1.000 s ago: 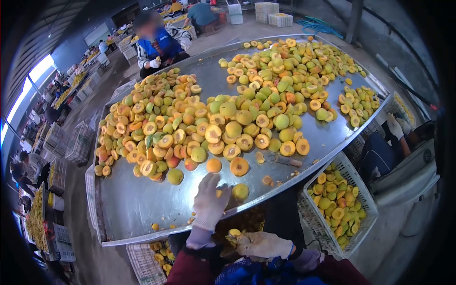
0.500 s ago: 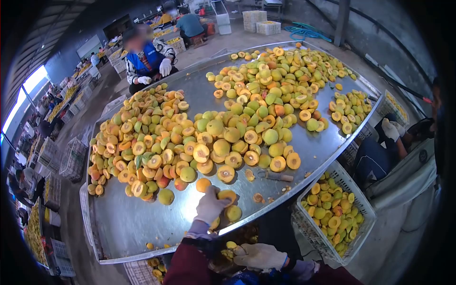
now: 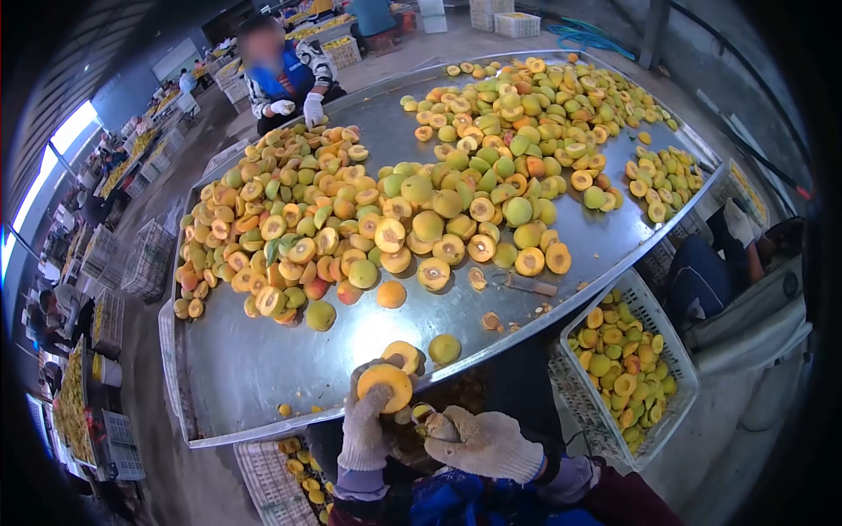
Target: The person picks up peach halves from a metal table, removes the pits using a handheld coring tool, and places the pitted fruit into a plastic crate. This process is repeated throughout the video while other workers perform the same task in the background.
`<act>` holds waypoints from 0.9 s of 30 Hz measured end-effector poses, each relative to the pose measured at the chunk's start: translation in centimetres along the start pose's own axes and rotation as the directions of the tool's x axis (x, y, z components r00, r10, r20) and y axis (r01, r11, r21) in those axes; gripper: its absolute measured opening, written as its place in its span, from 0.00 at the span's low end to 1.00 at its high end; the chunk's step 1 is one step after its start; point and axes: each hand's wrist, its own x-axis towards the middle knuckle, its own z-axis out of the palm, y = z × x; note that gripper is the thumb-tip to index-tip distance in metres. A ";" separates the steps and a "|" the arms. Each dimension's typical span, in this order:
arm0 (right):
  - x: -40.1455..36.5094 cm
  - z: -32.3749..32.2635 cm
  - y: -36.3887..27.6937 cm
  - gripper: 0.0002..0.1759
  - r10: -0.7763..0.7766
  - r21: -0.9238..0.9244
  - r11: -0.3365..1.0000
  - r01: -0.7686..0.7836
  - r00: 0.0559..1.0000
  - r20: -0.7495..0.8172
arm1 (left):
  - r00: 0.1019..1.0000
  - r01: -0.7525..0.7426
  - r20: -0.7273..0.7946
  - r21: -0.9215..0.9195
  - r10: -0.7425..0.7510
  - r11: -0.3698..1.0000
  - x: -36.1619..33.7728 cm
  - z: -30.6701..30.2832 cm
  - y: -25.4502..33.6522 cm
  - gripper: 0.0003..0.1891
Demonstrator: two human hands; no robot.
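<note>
The left hand, in a pale glove, has its grip closed on a halved fruit, cut face up, held at the near edge of the metal worktop. Another cut fruit is right by the fingertips, just beyond the held one; whether they touch it is hard to tell. The right hand, gloved and soiled, is beside the left in front of the worktop edge, its grip closed on a small object that may be a tool, though blur and shadow leave its shape unclear. A yellow-green fruit sits near the edge, to the right of the cut one, and an orange fruit lies farther in, beside a wide heap of fruit, halves and rounder pieces mixed. A wooden-handled tool lies flat at the heap's near right side, with scraps close by. To the right, below the worktop, a plastic crate holds more halves. Across the worktop, a person in a blue vest reaches a white-gloved hand to the heap's far edge.
</note>
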 end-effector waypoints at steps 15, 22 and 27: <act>-0.9 2.7 -0.2 0.20 -0.351 -0.277 0.917 0.288 0.912 -0.212 | 0.979 -0.201 0.021 0.051 0.201 0.978 -4.2 3.3 -1.0 0.33; -1.2 2.5 -1.0 0.21 -0.146 0.239 0.959 0.152 0.988 -0.045 | 0.959 -0.276 0.010 0.249 0.283 0.928 -5.1 4.7 0.3 0.34; -1.2 2.4 -1.0 0.21 -0.137 0.413 0.904 0.115 0.990 0.023 | 0.988 -0.148 -0.026 0.098 0.151 0.984 -4.9 4.9 0.5 0.34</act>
